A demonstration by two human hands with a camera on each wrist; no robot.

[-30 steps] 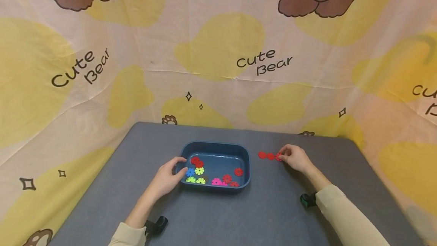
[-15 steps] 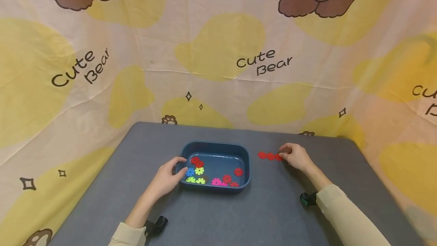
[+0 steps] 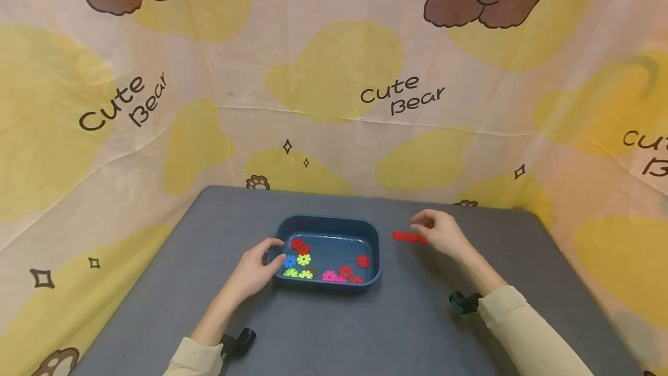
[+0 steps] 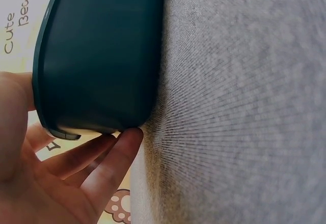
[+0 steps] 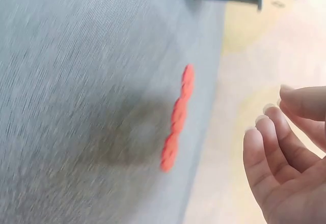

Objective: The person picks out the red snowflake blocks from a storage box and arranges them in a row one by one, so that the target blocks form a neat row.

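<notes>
A dark blue plastic bin (image 3: 334,285) stands on the grey table with toothed discs in it. My left hand (image 3: 256,268) grips its left end, thumb at the rim and fingertips (image 4: 133,135) against the outside wall near the base. To the right of the bin, several red toothed discs (image 3: 399,236) lie in a row on the tabletop, edge to edge. My right hand (image 3: 443,234) hovers above the right end of that row, fingers (image 5: 254,158) loosely bent with nothing between them. The right wrist view shows the red row (image 5: 178,116) apart from the hand.
Inside the bin lie red discs (image 3: 362,261), yellow-green discs (image 3: 304,260), a blue disc (image 3: 290,261) and a pink disc (image 3: 329,275). A patterned cloth (image 3: 334,74) hangs behind the table (image 3: 334,329) and along both sides.
My right hand has let go of the rightmost red disc, risen and shifted left over the row. The left hand stays on the bin.
</notes>
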